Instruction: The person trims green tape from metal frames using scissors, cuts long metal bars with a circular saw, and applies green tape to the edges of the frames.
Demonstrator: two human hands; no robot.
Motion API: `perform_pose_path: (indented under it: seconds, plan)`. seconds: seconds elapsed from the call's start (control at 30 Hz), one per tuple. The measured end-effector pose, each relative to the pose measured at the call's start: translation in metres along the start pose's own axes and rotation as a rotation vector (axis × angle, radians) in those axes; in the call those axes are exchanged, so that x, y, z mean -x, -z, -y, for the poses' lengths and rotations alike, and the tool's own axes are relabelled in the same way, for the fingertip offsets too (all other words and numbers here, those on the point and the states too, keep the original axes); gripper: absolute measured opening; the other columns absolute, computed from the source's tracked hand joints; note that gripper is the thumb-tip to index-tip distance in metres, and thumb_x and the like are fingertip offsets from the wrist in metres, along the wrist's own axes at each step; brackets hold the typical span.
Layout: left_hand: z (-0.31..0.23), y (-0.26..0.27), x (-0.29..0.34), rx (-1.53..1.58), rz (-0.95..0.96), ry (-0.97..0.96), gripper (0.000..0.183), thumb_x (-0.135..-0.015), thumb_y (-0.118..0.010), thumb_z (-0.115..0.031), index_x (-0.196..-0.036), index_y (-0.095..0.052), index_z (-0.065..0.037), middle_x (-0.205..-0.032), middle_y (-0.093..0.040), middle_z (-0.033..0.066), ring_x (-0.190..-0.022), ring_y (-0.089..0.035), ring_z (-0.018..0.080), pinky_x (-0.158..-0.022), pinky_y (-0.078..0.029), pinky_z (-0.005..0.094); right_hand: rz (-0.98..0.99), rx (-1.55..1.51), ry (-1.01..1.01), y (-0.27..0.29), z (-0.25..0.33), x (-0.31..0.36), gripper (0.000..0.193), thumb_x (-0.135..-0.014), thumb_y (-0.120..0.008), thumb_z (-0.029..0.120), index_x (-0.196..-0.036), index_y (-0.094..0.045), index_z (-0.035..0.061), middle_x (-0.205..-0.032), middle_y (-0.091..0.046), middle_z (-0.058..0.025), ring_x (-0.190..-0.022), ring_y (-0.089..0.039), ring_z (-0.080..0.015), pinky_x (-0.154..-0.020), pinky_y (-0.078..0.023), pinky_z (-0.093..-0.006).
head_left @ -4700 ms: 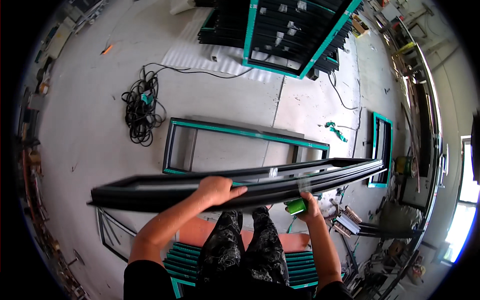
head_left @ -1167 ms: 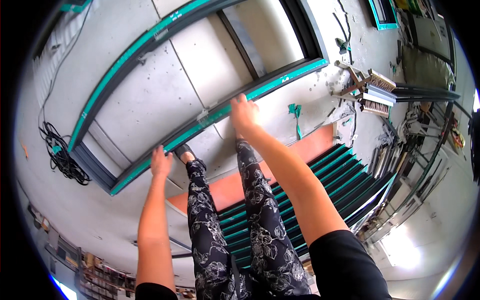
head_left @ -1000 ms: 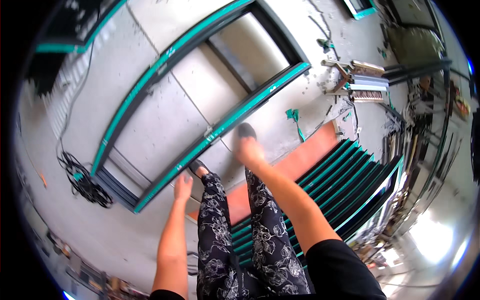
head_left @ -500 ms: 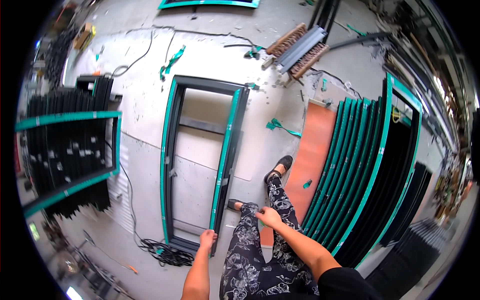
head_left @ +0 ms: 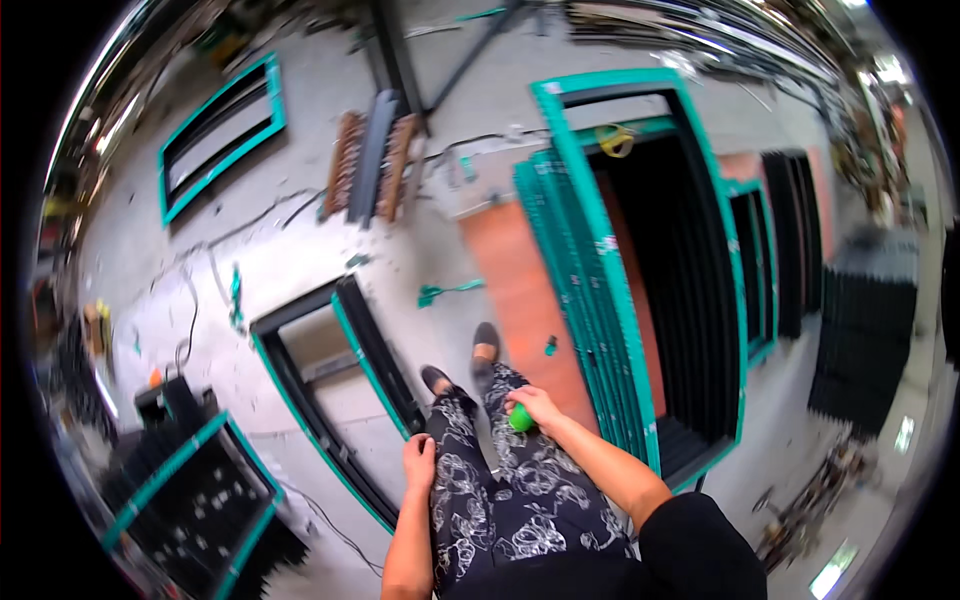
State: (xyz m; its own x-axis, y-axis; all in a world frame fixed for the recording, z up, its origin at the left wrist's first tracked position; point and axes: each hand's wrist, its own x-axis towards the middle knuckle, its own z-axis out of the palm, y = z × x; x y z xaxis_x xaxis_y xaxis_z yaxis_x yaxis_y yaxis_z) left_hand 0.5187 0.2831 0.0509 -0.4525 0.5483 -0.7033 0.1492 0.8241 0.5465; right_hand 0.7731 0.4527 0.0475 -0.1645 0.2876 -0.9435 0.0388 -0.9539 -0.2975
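Observation:
My right hand is closed around a small, rounded bright-green object in front of my right thigh; its kind is not clear. Beside my left thigh hangs my left hand, its fingers curled in, and whatever they may hold is hidden. That hand overlaps the near end of a dark rectangular frame with green strips lying to my left; whether it touches the frame I cannot tell. To my right stands a row of similar green-edged frames, with one large frame at its near side.
An orange sheet lies under the upright row. Ahead, brown and grey bars are stacked, and another green-edged frame lies at the far left. Green-edged frames stand at the lower left. Scraps of green tape litter the floor.
My view has turned right, so the lying frame sits further left and the upright row more central. The green object in my right hand now shows clearly. My feet have shifted.

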Motion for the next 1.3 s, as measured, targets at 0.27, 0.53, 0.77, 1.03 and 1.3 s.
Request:
perform_pose_path:
  seconds: [0.27,0.53,0.77,1.03,1.3]
  plan:
    - [-0.094,0.044,-0.047,-0.279,0.262,-0.250,0.029,-0.089,-0.062,-0.024,-0.103,-0.068,0.000,-0.101,-0.069,0.0194,-0.099,-0.064,0.0329,-0.091,-0.049,0.0402,-0.150,-0.298,0.058,0.012,0.027,0.070,0.021,-0.092,-0.063,0.018,-0.101,-0.065,-0.0013,-0.089,-0.070,-0.0141,-0.079,-0.069,-0.0236,-0.073,-0.056,-0.0336]
    - [-0.214,0.096,-0.156,-0.507,0.359,-0.250,0.032,-0.089,-0.063,-0.031,-0.105,-0.069,-0.004,-0.096,-0.072,0.0164,-0.092,-0.069,0.0303,-0.083,-0.052,0.0401,-0.274,-0.457,0.189,-0.007,0.073,0.089,0.020,-0.091,-0.063,0.018,-0.098,-0.067,-0.0013,-0.087,-0.070,-0.0124,-0.077,-0.069,-0.0212,-0.072,-0.055,-0.0333]
    - [-0.363,0.074,-0.236,-0.784,0.341,-0.553,0.029,-0.088,-0.063,-0.028,-0.102,-0.069,-0.003,-0.090,-0.071,0.0167,-0.085,-0.069,0.0330,-0.078,-0.053,0.0422,-0.404,-0.791,0.353,0.006,0.095,0.121,0.023,-0.094,-0.063,0.024,-0.090,-0.068,0.0014,-0.085,-0.069,-0.0083,-0.075,-0.067,-0.0193,-0.070,-0.055,-0.0326]
    - [-0.502,-0.104,-0.175,-0.755,0.616,-0.703,0.029,-0.092,-0.061,-0.024,-0.107,-0.066,0.001,-0.091,-0.071,0.0148,-0.085,-0.068,0.0249,-0.079,-0.051,0.0348,-0.261,-1.067,0.204,0.081,0.064,0.161,0.023,-0.087,-0.075,0.035,-0.091,-0.067,0.0139,-0.088,-0.068,-0.0005,-0.080,-0.066,-0.0131,-0.066,-0.053,-0.0312]
    - [-0.536,-0.227,-0.182,-0.881,0.751,-0.717,0.029,-0.092,-0.063,-0.022,-0.109,-0.067,0.002,-0.097,-0.072,0.0152,-0.090,-0.068,0.0233,-0.083,-0.052,0.0342,-1.014,-0.833,0.382,0.181,-0.014,0.119,0.026,-0.075,-0.078,0.011,-0.095,-0.061,0.0100,-0.084,-0.062,-0.0015,-0.078,-0.060,-0.0136,-0.070,-0.051,-0.0293]
